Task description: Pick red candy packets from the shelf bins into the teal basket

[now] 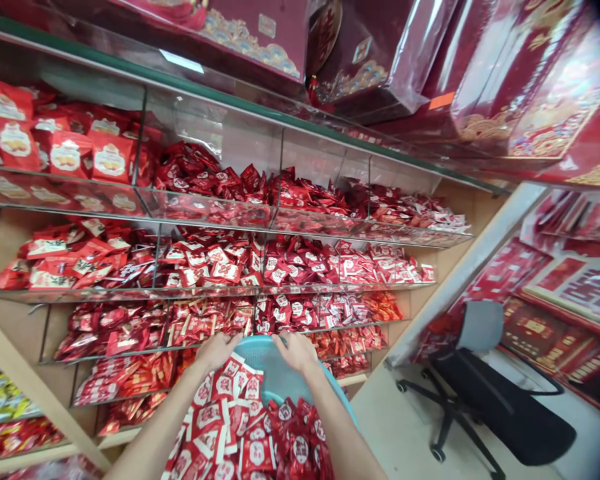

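Note:
A teal basket full of small red and white packets and darker red packets is at the bottom centre. My left hand grips its far rim on the left, and my right hand grips the same rim a little to the right. Fingers of both hands curl over the edge, partly hidden. Just beyond the rim, shelf compartments hold red packets.
Tiered glass-fronted shelves of red packets stretch across the front. Large dark red gift boxes sit on top. To the right are a black office chair and more red goods. Yellow packets lie at the lower left.

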{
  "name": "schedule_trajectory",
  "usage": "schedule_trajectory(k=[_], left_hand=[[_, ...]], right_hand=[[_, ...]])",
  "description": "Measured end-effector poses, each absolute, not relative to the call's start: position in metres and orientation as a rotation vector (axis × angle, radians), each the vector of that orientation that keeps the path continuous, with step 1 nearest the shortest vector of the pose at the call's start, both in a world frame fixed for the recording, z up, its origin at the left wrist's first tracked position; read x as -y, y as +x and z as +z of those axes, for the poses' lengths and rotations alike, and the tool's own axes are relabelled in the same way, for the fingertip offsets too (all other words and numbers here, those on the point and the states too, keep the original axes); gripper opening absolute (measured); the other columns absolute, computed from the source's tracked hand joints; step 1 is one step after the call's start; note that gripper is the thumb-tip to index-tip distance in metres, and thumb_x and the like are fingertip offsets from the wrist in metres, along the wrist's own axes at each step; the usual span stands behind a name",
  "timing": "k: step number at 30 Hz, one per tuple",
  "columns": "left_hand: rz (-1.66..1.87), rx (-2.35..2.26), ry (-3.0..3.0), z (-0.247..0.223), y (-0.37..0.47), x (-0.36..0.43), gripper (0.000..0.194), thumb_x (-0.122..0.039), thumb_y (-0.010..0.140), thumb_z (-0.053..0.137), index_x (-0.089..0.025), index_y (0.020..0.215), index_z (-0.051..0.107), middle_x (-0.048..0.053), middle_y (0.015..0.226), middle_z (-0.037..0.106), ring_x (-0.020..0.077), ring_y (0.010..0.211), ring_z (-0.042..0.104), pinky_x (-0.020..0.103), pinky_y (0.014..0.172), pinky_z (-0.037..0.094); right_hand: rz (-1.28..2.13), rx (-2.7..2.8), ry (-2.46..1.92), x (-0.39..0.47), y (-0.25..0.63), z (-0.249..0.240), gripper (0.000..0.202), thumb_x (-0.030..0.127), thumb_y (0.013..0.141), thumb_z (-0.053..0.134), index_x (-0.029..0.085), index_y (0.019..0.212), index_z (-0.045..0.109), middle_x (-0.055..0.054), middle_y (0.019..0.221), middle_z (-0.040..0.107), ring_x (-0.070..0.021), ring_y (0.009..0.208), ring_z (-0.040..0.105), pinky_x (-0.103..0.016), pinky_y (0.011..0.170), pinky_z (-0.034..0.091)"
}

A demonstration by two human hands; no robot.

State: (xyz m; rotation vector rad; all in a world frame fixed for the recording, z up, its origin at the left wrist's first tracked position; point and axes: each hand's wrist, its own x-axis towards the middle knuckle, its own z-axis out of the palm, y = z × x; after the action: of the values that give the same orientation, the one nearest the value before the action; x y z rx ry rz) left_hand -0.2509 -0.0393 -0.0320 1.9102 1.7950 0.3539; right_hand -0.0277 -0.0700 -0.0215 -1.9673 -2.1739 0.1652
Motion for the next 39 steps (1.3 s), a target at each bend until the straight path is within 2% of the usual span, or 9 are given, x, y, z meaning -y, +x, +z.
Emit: schedule_trajectory(k=[7, 11, 21, 24, 31, 35, 39], left_hand=[[0.361, -1.781, 1.930, -0.013, -0.194, 0.031, 0.065, -0.072, 0.073, 0.024, -0.020, 0.057, 0.060, 0.006, 0.063, 0.066, 0.0221, 0.067, 0.063, 0.026, 0.057, 0.038], [0.333, -1.778, 1.960, -0.005, -0.168, 0.028, 0.066, -0.071, 0.074, 0.023, -0.020, 0.062, 0.063, 0.007, 0.070, 0.069, 0.0231, 0.072, 0.064, 0.027, 0.058, 0.040], [0.299, -1.863, 1.992, -0.001, -0.147, 0.032, 0.065, -0.072, 0.071, 0.029, -0.020, 0.072, 0.067, 0.010, 0.079, 0.070, 0.0263, 0.082, 0.064, 0.028, 0.065, 0.043], [0.346, -1.857, 1.988, -0.002, -0.144, 0.031, 0.063, -0.071, 0.072, 0.029, -0.022, 0.077, 0.068, 0.008, 0.083, 0.071, 0.0255, 0.085, 0.063, 0.028, 0.068, 0.043], [0.399, -1.862, 2.044, -0.005, -0.140, 0.024, 0.059, -0.069, 0.075, 0.029, -0.022, 0.068, 0.064, 0.004, 0.074, 0.068, 0.0212, 0.074, 0.063, 0.024, 0.059, 0.038], [0.414, -1.825, 2.018, -0.008, -0.144, 0.022, 0.060, -0.070, 0.075, 0.028, -0.024, 0.075, 0.066, 0.003, 0.075, 0.069, 0.0203, 0.075, 0.063, 0.023, 0.059, 0.038], [0.370, -1.850, 1.947, -0.014, -0.151, 0.021, 0.062, -0.070, 0.074, 0.027, -0.024, 0.080, 0.068, 0.005, 0.078, 0.070, 0.0236, 0.082, 0.064, 0.025, 0.062, 0.041]], right_hand=[[0.139, 2.147, -1.993, 0.069, 0.027, -0.003, 0.059, 0.057, 0.089, 0.015, 0.024, 0.094, 0.063, -0.008, 0.087, 0.068, -0.0203, 0.085, 0.063, -0.027, 0.069, 0.040], [0.159, 2.131, -1.997, 0.068, 0.054, -0.003, 0.058, 0.057, 0.089, 0.015, 0.023, 0.095, 0.062, -0.008, 0.087, 0.068, -0.0205, 0.084, 0.063, -0.027, 0.067, 0.039], [0.200, 2.119, -1.916, 0.064, 0.077, -0.014, 0.052, 0.055, 0.090, 0.018, 0.024, 0.097, 0.059, -0.006, 0.092, 0.067, -0.0194, 0.087, 0.062, -0.026, 0.069, 0.039], [0.186, 2.108, -1.872, 0.064, 0.080, -0.013, 0.047, 0.051, 0.090, 0.020, 0.024, 0.101, 0.058, -0.006, 0.100, 0.065, -0.0185, 0.091, 0.060, -0.025, 0.072, 0.039], [0.187, 2.102, -1.789, 0.064, 0.090, -0.015, 0.034, 0.038, 0.090, 0.031, 0.023, 0.111, 0.054, -0.005, 0.106, 0.063, -0.0170, 0.100, 0.056, -0.023, 0.081, 0.038], [0.207, 2.106, -1.752, 0.062, 0.091, -0.024, 0.037, 0.034, 0.088, 0.037, 0.020, 0.119, 0.050, -0.007, 0.115, 0.059, -0.0189, 0.107, 0.053, -0.026, 0.089, 0.036], [0.285, 2.118, -1.687, 0.059, 0.089, -0.033, 0.040, 0.032, 0.087, 0.038, 0.019, 0.123, 0.048, -0.008, 0.122, 0.055, -0.0203, 0.114, 0.048, -0.030, 0.094, 0.034]])
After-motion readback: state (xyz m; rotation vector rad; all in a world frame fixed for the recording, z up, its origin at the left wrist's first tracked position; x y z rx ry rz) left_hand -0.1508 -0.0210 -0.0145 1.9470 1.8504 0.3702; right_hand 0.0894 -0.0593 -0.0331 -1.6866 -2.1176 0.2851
